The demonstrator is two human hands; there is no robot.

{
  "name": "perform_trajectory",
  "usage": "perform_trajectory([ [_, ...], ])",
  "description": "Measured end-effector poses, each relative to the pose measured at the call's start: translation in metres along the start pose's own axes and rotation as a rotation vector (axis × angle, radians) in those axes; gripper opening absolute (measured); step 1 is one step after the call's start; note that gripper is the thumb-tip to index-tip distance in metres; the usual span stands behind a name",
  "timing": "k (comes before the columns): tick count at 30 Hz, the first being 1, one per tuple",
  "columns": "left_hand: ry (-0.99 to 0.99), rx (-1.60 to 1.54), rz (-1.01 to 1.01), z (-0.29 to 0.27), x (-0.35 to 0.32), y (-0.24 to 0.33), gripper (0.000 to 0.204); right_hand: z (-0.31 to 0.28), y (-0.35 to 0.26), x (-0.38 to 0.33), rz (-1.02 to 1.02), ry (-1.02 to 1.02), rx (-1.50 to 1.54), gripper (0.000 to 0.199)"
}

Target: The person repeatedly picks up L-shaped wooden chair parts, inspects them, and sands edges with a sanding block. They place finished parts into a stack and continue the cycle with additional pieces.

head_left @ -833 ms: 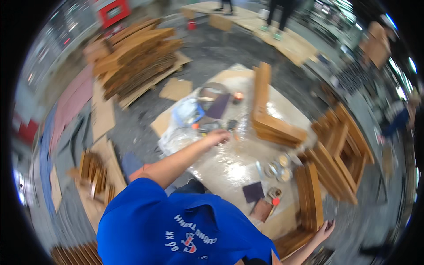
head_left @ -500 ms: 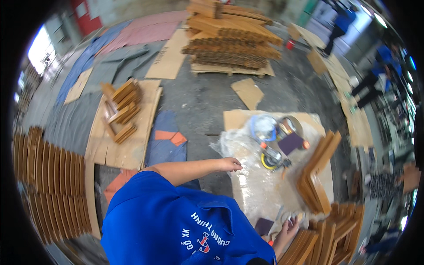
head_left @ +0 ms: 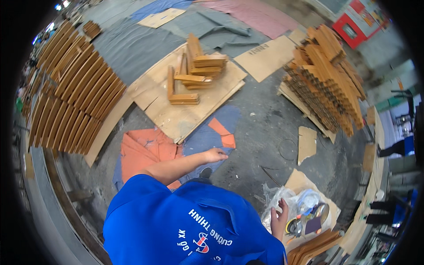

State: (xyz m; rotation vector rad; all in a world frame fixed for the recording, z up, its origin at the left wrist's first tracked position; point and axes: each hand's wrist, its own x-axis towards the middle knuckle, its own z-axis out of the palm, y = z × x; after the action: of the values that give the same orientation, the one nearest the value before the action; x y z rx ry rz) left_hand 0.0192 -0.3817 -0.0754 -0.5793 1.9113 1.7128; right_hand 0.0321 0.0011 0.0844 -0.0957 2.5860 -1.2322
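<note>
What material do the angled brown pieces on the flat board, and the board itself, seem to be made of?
The angled pieces look like wood with a smooth orange-brown finish, stacked in layers. The flat board looks like pale, unfinished plywood or cardboard; its matte surface and thin edge leave this open.

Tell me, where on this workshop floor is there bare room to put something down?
The grey concrete floor lies bare between the plywood sheet carrying a few L-shaped wooden pieces and the tall stack of wooden frames. The grey tarpaulin beyond the sheet is open too. By the right hand, the clear plastic sheet with tools is crowded.
</note>
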Motion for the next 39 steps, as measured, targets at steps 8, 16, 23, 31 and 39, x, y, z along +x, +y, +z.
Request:
perform_trajectory([
  [8, 0.301, -0.340, -0.061, -0.061, -0.016, -0.088, 0.048, 0.055, -0.062, 0.109, -0.315, -0.465, -0.204, 0.049],
  [16, 0.459, -0.297, -0.292, -0.076, -0.020, -0.168, 0.050, 0.087, -0.055, 0.194, -0.153, -0.729, -0.008, 0.044],
  [23, 0.537, -0.185, -0.389, -0.080, -0.026, -0.181, 0.055, 0.110, -0.029, 0.263, 0.281, -0.864, 0.100, 0.042],
  [31, 0.620, -0.671, -0.545, -0.103, -0.041, -0.189, 0.069, 0.175, -0.055, 0.322, 0.640, -0.988, 0.221, 0.060],
  [39, 0.492, -0.757, -0.747, -0.179, 0.000, -0.268, 0.068, 0.283, -0.080, 0.389, 0.876, -0.897, 0.226, 0.074],
])
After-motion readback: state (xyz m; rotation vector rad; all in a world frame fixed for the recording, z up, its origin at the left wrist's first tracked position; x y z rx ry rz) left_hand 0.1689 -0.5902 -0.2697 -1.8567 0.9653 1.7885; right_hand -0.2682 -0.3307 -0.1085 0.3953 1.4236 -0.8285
